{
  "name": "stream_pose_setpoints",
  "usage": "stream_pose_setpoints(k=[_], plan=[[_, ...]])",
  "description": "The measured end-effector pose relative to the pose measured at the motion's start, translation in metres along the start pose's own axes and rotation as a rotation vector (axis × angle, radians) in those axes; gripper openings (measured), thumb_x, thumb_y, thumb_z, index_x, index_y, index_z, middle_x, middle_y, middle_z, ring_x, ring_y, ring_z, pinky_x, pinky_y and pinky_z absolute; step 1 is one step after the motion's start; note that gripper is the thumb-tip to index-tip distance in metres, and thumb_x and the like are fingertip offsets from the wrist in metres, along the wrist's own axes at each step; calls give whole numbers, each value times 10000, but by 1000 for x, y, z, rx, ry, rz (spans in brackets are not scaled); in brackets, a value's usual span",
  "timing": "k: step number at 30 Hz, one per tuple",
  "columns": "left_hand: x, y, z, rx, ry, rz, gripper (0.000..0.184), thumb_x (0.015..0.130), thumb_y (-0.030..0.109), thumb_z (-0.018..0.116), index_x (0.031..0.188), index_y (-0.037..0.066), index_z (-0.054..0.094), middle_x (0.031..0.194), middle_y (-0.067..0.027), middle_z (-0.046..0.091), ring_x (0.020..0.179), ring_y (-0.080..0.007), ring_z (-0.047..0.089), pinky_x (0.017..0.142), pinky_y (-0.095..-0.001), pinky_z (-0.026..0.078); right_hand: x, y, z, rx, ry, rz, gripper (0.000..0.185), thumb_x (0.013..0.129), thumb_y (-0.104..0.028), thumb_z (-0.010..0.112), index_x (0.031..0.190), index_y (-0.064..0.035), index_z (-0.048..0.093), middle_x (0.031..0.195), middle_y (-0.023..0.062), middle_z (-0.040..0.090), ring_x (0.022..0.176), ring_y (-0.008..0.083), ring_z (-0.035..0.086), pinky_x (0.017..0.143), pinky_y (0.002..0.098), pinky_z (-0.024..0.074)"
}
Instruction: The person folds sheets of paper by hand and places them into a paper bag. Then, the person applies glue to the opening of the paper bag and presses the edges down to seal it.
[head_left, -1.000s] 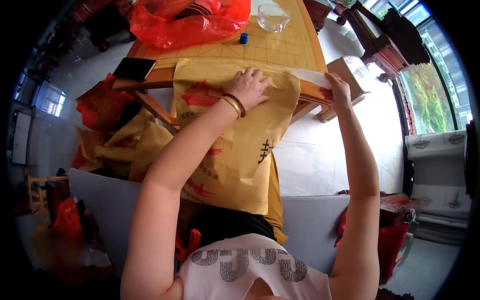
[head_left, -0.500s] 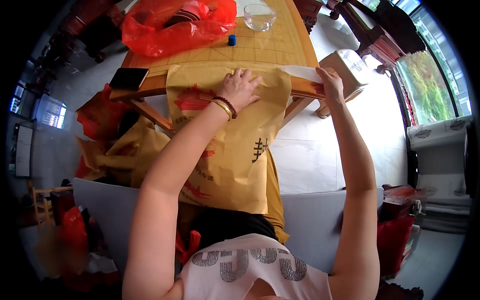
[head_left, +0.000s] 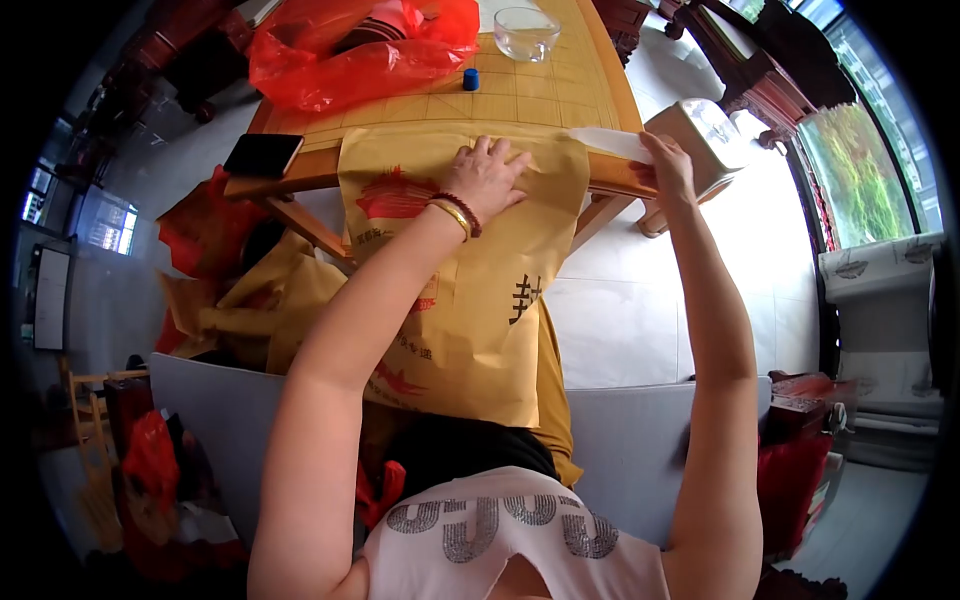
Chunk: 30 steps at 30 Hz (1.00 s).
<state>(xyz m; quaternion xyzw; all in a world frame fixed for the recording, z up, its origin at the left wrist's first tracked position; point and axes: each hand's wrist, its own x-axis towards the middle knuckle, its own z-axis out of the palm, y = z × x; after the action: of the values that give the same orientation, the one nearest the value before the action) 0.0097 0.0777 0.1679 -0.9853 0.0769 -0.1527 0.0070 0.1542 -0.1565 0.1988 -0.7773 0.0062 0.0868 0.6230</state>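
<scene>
A large yellow paper bag (head_left: 480,320) with red and black print lies over the table's near edge and hangs down to my lap. My left hand (head_left: 486,180) rests on its upper part, fingers spread, with beaded and gold bracelets at the wrist. Beyond the bag's upper right corner, my right hand (head_left: 668,165) pinches the end of a whitish strip (head_left: 608,141). The strip's other end reaches the bag's top edge.
On the wooden table (head_left: 560,95) are a red plastic bag (head_left: 350,75), a glass cup (head_left: 526,36), a blue cap (head_left: 471,79) and a black flat object (head_left: 262,155). Crumpled yellow paper (head_left: 290,290) lies at the left. A bin-like container (head_left: 697,145) stands at the right.
The view has shifted slightly, so the table and its objects sit a little differently in the frame. Both hands keep the same hold on the bag and strip.
</scene>
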Motion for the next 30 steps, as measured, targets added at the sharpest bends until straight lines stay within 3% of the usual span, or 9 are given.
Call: stream_pose_setpoints(k=[4,8,11,12,14,17,20,26,30], plan=[[0,1,2,-1,8,6,527,742,377,641,1210,193,483,1069,-96,462,1029,-275,441,829,-393,424,-2,-4,-33,202,-34,57,328,825,-293,582,962,6,587,649,103,591,461,123,512,454,214,456],[1,2,0,7,-5,-4,519,739,373,646,1200,194,488,1067,-95,457,1024,-270,439,828,-389,425,6,5,-54,669,-201,103,434,837,-289,583,1083,54,483,817,147,583,682,175,561,602,252,499],[1,1,2,3,-4,1,519,739,375,645,1199,195,486,1074,-95,454,1029,-269,434,831,-388,425,-17,1,-39,981,-348,-63,418,866,-242,543,1138,56,432,911,168,567,794,201,560,708,283,497],[1,1,2,8,0,-1,522,738,374,645,1201,195,484,1074,-96,454,1030,-270,433,832,-387,425,-17,4,-35,1050,-481,-107,378,883,-195,511,1154,51,417,992,183,550,898,227,543,802,311,471],[1,1,4,18,2,-1,527,738,374,645,1205,195,479,1075,-98,453,1032,-270,431,835,-385,425,-15,12,-22,1031,-443,-78,356,874,-182,523,1155,18,439,1009,167,563,910,215,545,829,340,460],[1,1,1,4,-24,-2,532,739,368,643,1212,192,473,1079,-102,452,1034,-273,431,840,-386,422,-21,-4,-8,775,-512,-55,344,855,-173,555,1156,-31,466,1037,140,577,935,194,541,847,341,430],[0,1,4,8,11,-1,523,743,356,640,1211,190,476,1070,-103,452,1033,-276,431,841,-389,420,-14,-14,-6,473,-437,-45,339,856,-170,562,1153,-28,481,1050,100,573,969,160,533,824,322,431],[0,2,1,-16,-11,-10,517,740,349,643,1203,186,484,1067,-104,452,1030,-276,432,841,-393,419,15,-28,8,11,-359,-391,364,789,-179,652,1098,-26,536,1020,56,587,922,131,539,807,275,403],[0,3,0,11,-12,-9,511,739,348,644,1197,180,490,1065,-102,455,1032,-275,431,838,-393,422,57,-6,30,-71,-239,-403,343,745,-139,657,1056,-17,578,940,64,616,847,146,573,804,279,425]])
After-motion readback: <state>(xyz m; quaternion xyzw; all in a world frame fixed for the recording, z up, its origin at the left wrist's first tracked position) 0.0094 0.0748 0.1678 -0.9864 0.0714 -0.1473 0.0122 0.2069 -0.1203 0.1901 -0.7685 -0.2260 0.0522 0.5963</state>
